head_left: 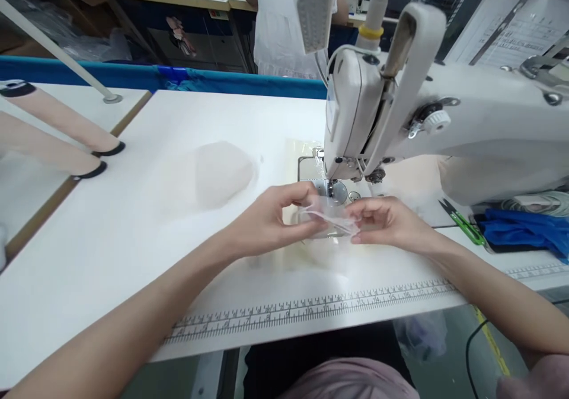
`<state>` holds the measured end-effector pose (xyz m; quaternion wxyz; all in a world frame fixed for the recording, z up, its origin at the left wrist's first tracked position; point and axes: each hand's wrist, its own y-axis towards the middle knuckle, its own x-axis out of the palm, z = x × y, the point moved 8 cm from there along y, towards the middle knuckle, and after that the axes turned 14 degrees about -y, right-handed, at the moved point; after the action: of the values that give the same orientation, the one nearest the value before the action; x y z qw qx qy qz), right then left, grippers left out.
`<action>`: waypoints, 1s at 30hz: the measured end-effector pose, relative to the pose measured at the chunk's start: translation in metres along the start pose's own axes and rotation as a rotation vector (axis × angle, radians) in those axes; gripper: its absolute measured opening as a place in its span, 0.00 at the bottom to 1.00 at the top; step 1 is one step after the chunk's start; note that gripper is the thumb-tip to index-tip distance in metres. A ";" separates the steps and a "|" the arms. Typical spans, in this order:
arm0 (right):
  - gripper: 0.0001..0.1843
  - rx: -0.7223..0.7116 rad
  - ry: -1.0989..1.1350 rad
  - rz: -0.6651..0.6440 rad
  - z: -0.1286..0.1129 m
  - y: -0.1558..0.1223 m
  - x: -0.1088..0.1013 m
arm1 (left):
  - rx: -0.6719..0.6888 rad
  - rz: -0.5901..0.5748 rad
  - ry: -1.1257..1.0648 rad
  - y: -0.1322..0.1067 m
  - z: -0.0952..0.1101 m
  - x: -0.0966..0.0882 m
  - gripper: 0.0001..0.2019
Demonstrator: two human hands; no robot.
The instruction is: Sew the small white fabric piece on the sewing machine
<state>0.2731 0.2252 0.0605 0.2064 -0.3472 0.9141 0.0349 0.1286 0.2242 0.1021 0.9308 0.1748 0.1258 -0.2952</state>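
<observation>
A small piece of sheer, whitish fabric (328,216) is stretched between my two hands, just in front of the sewing machine's needle area. My left hand (284,218) pinches its left end between thumb and fingers. At the other end, my right hand (384,224) grips the fabric with thumb and fingertips. The white sewing machine (355,102) stands right behind, its presser foot (330,187) above the metal plate. To the left on the table lies a thin, pale beige fabric piece (224,174).
Green-handled thread snips (464,224) and a blue cloth (518,230) lie at the right. A printed ruler (311,311) runs along the table's front edge. Two beige tubes with black ends (66,117) are at the left. Across the partition stands a person in white (275,25).
</observation>
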 end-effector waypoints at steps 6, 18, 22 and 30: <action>0.07 -0.075 -0.212 -0.076 -0.024 0.003 0.021 | 0.162 0.027 0.479 -0.028 0.056 0.011 0.10; 0.14 -0.392 -0.176 -0.368 -0.107 -0.002 0.078 | -0.173 -0.029 -0.097 -0.085 0.029 -0.012 0.28; 0.12 -0.411 -0.139 -0.218 -0.107 0.013 0.077 | -0.401 -0.152 -0.480 -0.106 -0.008 -0.013 0.07; 0.33 -0.322 -0.225 -0.014 -0.100 0.084 0.080 | -0.328 0.637 -0.351 -0.123 -0.030 -0.138 0.13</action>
<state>0.1298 0.2184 0.1126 0.2493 -0.3761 0.8654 0.2179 -0.0583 0.2116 0.0905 0.9987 0.0012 -0.0501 0.0068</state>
